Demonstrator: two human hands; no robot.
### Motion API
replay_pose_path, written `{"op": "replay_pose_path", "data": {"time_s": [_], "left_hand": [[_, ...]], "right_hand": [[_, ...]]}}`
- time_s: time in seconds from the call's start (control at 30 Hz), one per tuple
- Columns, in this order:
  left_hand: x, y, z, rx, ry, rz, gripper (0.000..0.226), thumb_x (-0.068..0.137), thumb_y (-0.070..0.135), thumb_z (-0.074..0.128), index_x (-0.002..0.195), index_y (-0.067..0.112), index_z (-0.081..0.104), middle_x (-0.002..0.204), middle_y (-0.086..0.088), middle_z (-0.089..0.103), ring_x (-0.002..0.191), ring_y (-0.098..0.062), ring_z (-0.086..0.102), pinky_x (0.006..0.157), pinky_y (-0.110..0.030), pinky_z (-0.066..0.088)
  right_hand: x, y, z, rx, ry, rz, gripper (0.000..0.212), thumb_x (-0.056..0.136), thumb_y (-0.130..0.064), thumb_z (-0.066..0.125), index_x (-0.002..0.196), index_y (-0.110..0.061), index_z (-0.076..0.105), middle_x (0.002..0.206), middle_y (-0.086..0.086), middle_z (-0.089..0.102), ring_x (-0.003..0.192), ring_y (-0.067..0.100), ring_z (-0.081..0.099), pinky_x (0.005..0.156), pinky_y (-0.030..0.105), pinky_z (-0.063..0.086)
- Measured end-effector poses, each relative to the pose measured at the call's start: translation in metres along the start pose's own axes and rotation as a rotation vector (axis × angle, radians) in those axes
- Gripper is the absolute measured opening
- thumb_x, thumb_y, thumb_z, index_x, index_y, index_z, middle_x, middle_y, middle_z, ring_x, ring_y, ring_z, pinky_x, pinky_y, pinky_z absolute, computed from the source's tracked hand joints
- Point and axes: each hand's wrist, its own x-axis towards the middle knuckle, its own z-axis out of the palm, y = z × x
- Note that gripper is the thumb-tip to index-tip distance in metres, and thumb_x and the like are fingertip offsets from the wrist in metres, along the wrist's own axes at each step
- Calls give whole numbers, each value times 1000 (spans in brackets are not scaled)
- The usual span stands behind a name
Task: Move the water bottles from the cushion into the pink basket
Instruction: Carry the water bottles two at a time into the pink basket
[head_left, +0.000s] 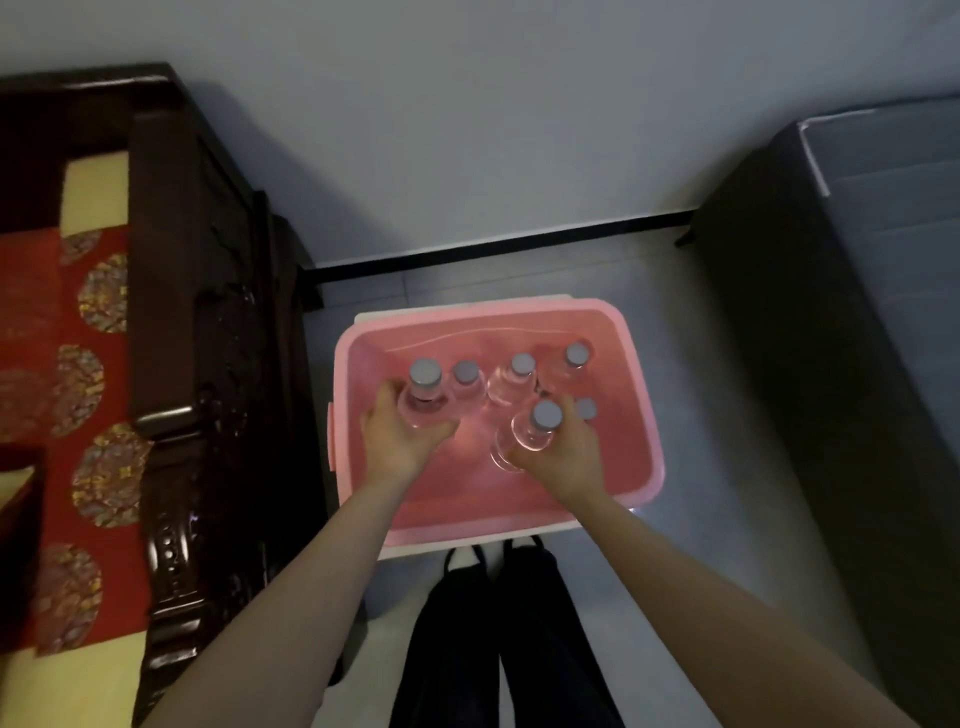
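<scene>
At the far left, a red cushion (36, 332) with round patterned patches lies on a dark carved wooden bench (171, 322). Just beside the bench's right end, a pink basket (641, 395) sits on the pale floor (701, 415), close to the wall (467, 130).

Inside the basket, near its left edge, the left hand (397, 441) wraps its fingers around the first bottle (423, 397). This clear bottle has a grey cap and stands upright. Whether its base touches the basket's bottom cannot be told.

Along the far edge stand three more bottles with grey caps. The second bottle (465, 382) is just beside the first. The third bottle (514, 379) is near the middle of that edge, and the fourth bottle (571, 364) is toward the far right corner.

Over the middle of the basket, the right hand (563, 457) grips the tilted bottle (524, 439) around its body. Its cap leans toward the far edge.

Just behind the right hand, only the cap of the fifth bottle (587, 409) shows, nearer the right edge.

Below the basket's near edge, two legs in dark trousers (519, 623) stand on the floor. To the right, well apart from the basket, a dark cabinet (831, 364) stands against the wall.
</scene>
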Motion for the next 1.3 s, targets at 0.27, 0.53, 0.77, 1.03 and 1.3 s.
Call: {"op": "replay_pose_path", "data": {"time_s": [0.27, 0.53, 0.77, 1.03, 1.3], "left_hand": [[31, -31, 31, -48, 131, -121, 63, 56, 23, 87, 104, 25, 47, 96, 5, 64, 86, -16, 61, 74, -22, 42], [62, -40, 48, -5, 215, -130, 63, 59, 19, 85, 112, 16, 51, 95, 4, 64, 84, -17, 62, 74, -21, 42], [75, -41, 55, -41, 198, -126, 65, 60, 13, 86, 117, 11, 54, 107, -3, 67, 92, -17, 62, 77, -12, 38], [74, -35, 49, -36, 149, -135, 58, 67, 17, 83, 116, 13, 52, 98, 5, 62, 90, -17, 61, 73, -12, 40], [67, -19, 22, 126, 99, 214, 20, 73, 11, 75, 91, 12, 66, 96, -4, 66, 95, -25, 59, 87, -41, 48]], "right_hand": [[52, 39, 43, -76, -95, -52, 54, 58, -13, 83, 98, -26, 50, 94, -4, 65, 81, 17, 61, 64, 16, 44], [69, 52, 47, -145, -139, -57, 51, 62, 2, 75, 106, -13, 53, 92, 1, 62, 79, 19, 58, 59, 4, 36], [67, 48, 47, -133, -157, -31, 55, 66, -2, 75, 115, -10, 54, 105, 4, 62, 91, 21, 60, 70, 15, 36], [60, 39, 32, -331, -117, -132, 50, 66, -14, 75, 113, -21, 59, 112, -3, 56, 97, 18, 57, 65, 33, 47], [66, 26, 18, -463, -138, -363, 21, 69, 0, 67, 89, -7, 65, 95, 3, 59, 92, 24, 54, 66, 34, 44]]}}
